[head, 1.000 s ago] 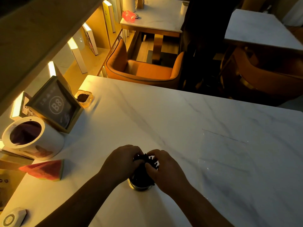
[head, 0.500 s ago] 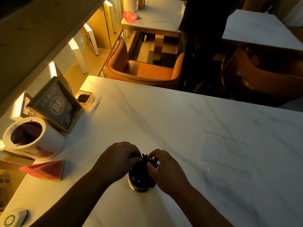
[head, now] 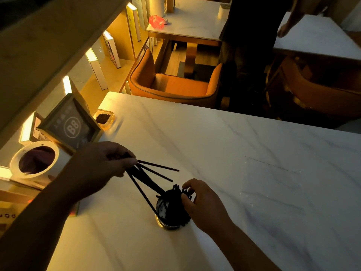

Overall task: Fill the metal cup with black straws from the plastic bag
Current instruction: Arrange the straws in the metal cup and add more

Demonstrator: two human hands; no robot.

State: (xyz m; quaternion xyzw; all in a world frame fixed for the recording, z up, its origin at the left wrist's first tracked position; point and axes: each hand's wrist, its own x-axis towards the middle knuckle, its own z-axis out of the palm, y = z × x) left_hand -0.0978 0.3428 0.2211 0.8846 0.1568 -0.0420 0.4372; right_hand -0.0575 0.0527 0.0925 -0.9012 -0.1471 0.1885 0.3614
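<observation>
Since approx half a sec ago, left hand (head: 97, 169) has lifted away from the cup (head: 169, 212), fingers pinched shut on a few straws (head: 154, 174) fanning toward it. Right hand (head: 203, 204) rests fingertips on the bunch in the cup, loosely curled. Bag (head: 273, 184) lies flat on the table (head: 214, 137) to the right, apparently empty; task looks nearly done.

White marble-veined tabletop (head: 224, 145) fills the centre. At 9 o'clock: dark framed sign marked B8 (head: 71, 126), tilted; white round container with dark opening (head: 36, 160) just below it. Small amber glass dish of brown grounds (head: 103, 119) beside sign. Orange upholstered armchair (head: 173, 85) at 12 o'clock. Red crumpled object (head: 156, 21) on far table.
</observation>
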